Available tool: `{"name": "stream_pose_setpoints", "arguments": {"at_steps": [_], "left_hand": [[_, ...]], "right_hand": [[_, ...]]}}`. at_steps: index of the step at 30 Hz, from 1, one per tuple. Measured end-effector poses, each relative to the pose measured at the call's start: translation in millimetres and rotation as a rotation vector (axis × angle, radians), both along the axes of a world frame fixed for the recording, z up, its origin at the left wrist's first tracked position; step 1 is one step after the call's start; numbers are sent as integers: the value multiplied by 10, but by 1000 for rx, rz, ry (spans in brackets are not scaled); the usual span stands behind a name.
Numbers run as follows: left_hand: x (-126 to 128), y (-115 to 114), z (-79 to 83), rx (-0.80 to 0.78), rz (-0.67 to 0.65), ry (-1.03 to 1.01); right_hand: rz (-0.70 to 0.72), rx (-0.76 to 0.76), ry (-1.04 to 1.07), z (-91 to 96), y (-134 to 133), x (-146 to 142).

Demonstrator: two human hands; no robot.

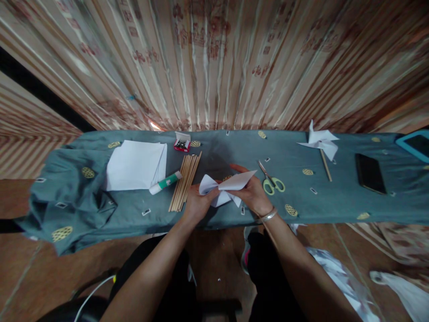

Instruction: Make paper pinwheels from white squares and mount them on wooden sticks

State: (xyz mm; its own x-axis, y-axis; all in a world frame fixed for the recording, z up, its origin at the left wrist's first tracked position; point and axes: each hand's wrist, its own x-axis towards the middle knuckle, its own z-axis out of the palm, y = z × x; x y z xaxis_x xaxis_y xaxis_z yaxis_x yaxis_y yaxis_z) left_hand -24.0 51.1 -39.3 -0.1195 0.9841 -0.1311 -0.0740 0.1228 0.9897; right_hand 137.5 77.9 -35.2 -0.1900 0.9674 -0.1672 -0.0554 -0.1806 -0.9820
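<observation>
Both my hands hold a piece of white folded paper [225,187] just above the blue-green cloth-covered table [335,201]. My left hand [197,203] pinches its left flaps, fingers closed. My right hand [252,193], with a metal bangle on the wrist, grips the right side, fingers wrapped on the paper. A bundle of wooden sticks [185,181] lies just left of my left hand. A glue stick [165,182] lies beside the sticks. Green-handled scissors [272,181] lie just right of my right hand.
A stack of white paper sheets [136,165] lies at the left. A small red box of pins [182,143] stands near the back edge. A finished paper pinwheel on a stick [321,143] lies at the right, then a black phone [370,173] and a blue-cased tablet [415,145]. A patterned curtain hangs behind.
</observation>
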Motion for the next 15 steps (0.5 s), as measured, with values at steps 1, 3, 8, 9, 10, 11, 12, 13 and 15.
{"name": "stream_pose_setpoints", "arguments": {"at_steps": [1, 3, 8, 9, 10, 11, 12, 13, 15], "left_hand": [[-2, -1, -5, 1, -4, 5], [-8, -5, -27, 1, -14, 20], [-34, -31, -61, 30, -61, 102], [-38, -38, -55, 38, -68, 123], [-41, -44, -46, 43, -72, 141], [-42, -49, -37, 45, -73, 154], [-42, -51, -29, 45, -72, 164], [-41, -52, -24, 44, -68, 170], [-38, -47, -22, 48, -59, 174]], "right_hand": [[0, -10, 8, -2, -1, 0], [5, -11, 5, 4, -4, 4], [21, -41, 20, 35, -20, 2], [20, -53, 34, 36, -24, -3], [16, -61, 45, 35, -27, -9], [12, -65, 51, 33, -30, -14], [11, -65, 51, 31, -32, -19], [11, -63, 51, 29, -34, -22], [24, -56, 49, 30, -35, -28]]}}
